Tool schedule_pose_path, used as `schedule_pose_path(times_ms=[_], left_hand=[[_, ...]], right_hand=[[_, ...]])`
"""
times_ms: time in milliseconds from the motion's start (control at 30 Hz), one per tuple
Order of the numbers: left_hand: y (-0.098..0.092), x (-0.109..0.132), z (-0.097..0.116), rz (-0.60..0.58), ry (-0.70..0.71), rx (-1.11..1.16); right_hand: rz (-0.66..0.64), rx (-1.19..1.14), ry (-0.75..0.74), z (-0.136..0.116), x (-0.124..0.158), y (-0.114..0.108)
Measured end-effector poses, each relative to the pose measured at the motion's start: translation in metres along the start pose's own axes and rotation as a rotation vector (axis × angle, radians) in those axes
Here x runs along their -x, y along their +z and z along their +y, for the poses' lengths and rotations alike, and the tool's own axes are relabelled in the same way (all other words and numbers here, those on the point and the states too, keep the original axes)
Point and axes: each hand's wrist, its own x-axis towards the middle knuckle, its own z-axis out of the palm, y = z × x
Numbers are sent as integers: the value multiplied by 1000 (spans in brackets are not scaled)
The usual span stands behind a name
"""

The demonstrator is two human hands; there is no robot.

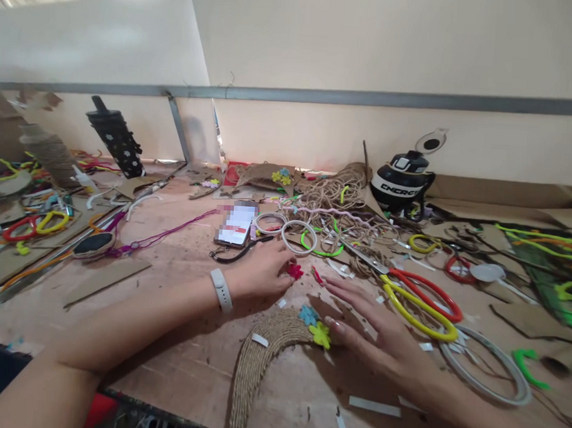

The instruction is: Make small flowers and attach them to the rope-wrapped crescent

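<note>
My left hand (pixel 266 268), with a pale band on its wrist, reaches to the table's middle. Its fingers are bent together at the edge of a small red flower (pixel 295 271). My right hand (pixel 369 329) is spread open, its fingertips close to a second red piece (pixel 317 276). Beneath that hand's thumb lie a blue flower (pixel 308 315) and a yellow flower (pixel 320 334), on the end of a curved band wrapped in jute cord (pixel 254 360). A white strip (pixel 259 339) rests on the band.
Yellow-and-red-handled scissors (pixel 420 306) lie beyond my right hand, near a tape roll (pixel 487 365). A phone (pixel 235 224), white rings (pixel 298 237) and tangled jute cord (pixel 333 194) are further back. A black bottle (pixel 400 182) stands by the wall.
</note>
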Motion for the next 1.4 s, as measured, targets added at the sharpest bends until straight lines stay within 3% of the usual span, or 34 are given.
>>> schedule_pose_path(times_ms=[167, 300, 400, 567, 600, 667, 733, 800, 1000, 1067, 1133, 1233, 1400], left_hand=[[3, -6, -6, 6, -113, 219], [6, -5, -14, -30, -87, 415], [4, -5, -16, -4, -3, 326], [-17, -5, -14, 235, 17, 7], [-23, -4, -14, 206, 6, -10], [-37, 0, -13, -8, 26, 32], [-47, 3, -10, -282, 154, 129], [-51, 5, -6, -392, 240, 161], [-42, 5, 5, -586, 225, 148], [-39, 5, 4, -597, 216, 134], [-39, 6, 2, -536, 216, 89], [-46, 11, 2, -528, 203, 68], [-67, 22, 15, -693, 188, 188]], right_hand=[[51, 96, 35, 10, -4, -4], [87, 115, 88, 23, -7, -9], [126, 150, 117, 32, -10, -14], [156, 210, 76, 38, -12, -15], [147, 217, 66, 38, -11, -13], [131, 228, 39, 36, -10, -11], [118, 232, 8, 33, -9, -9], [107, 235, -14, 32, -8, -9], [94, 235, 12, 32, -9, -12], [87, 234, 5, 31, -8, -12], [85, 241, -8, 29, -8, -11], [87, 253, -4, 28, -8, -11], [-36, 190, -42, 17, -5, -16]])
